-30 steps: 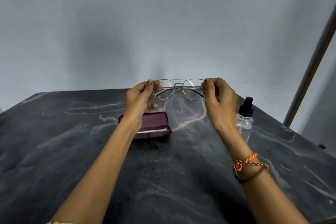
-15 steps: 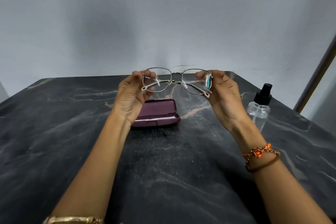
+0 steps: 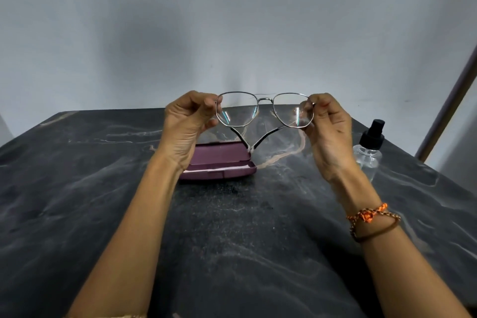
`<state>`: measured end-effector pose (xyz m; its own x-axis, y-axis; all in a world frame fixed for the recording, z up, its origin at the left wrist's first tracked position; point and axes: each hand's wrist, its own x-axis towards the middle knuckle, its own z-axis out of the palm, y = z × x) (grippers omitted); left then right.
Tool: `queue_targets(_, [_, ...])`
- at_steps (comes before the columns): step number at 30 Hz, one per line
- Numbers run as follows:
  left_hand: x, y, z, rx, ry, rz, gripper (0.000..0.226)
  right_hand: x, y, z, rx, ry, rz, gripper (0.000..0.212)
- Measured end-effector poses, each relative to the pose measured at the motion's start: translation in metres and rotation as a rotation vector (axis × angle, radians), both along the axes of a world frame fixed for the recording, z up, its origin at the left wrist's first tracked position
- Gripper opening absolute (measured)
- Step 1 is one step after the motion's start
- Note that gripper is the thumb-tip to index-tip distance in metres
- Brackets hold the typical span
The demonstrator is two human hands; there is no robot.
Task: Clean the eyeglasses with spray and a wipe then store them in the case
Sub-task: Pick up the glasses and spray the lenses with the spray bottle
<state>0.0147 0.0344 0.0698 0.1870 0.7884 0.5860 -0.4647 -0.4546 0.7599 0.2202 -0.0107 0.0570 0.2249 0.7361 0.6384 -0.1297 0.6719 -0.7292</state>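
Thin metal-framed eyeglasses (image 3: 264,110) are held up in the air above the table, lenses facing me, their temple arms hanging down and crossing below the frame. My left hand (image 3: 187,128) pinches the left rim and my right hand (image 3: 329,126) pinches the right rim. Behind and below them a maroon glasses case (image 3: 219,162) lies on the table, slightly ajar, partly hidden by my left wrist. A clear spray bottle (image 3: 369,152) with a black pump top stands to the right of my right hand. No wipe is visible.
The dark marbled table (image 3: 232,240) stretches towards me under my forearms. A plain grey wall rises behind it. A brown slanted post (image 3: 449,100) stands past the table's right edge.
Both hands tilted the eyeglasses upright, so the lenses now face me and the temple arms swing down and cross. The head camera view dropped slightly.
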Motion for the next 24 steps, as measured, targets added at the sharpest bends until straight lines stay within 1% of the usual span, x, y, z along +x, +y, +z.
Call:
queue_targets(3, [-0.001, -0.003, 0.005, 0.06, 0.025, 0.107, 0.014, 0.001, 0.001, 0.001, 0.048, -0.039, -0.089, 0.028])
queue_targets(7, [-0.002, -0.003, 0.006, 0.132, 0.088, 0.242, 0.012, 0.002, 0.0, 0.002, 0.123, -0.042, -0.181, 0.02])
queue_targets(10, [0.0, -0.003, 0.003, 0.173, 0.164, 0.26, 0.006, 0.005, 0.001, 0.001, 0.126, -0.058, -0.221, 0.017])
queue_targets(12, [0.001, -0.002, 0.001, 0.193, 0.18, 0.267, 0.003, 0.006, 0.001, 0.0, 0.108, -0.095, -0.243, 0.017])
queue_targets(15, [-0.001, -0.001, 0.002, 0.186, 0.179, 0.272, 0.004, 0.009, 0.0, 0.0, 0.108, -0.134, -0.27, 0.018])
queue_targets(19, [0.0, -0.004, 0.004, 0.154, 0.209, 0.282, 0.005, 0.009, -0.003, 0.003, 0.14, -0.156, -0.318, 0.01])
queue_targets(20, [0.0, -0.005, 0.004, 0.153, 0.224, 0.287, 0.006, 0.009, -0.005, 0.005, 0.149, -0.159, -0.347, 0.01])
queue_targets(22, [0.001, -0.007, 0.007, 0.168, 0.291, 0.291, 0.005, 0.01, -0.008, 0.008, 0.175, -0.184, -0.436, 0.016])
queue_targets(24, [0.002, -0.009, 0.009, 0.191, 0.371, 0.293, 0.006, 0.01, -0.012, 0.011, 0.202, -0.218, -0.509, 0.013])
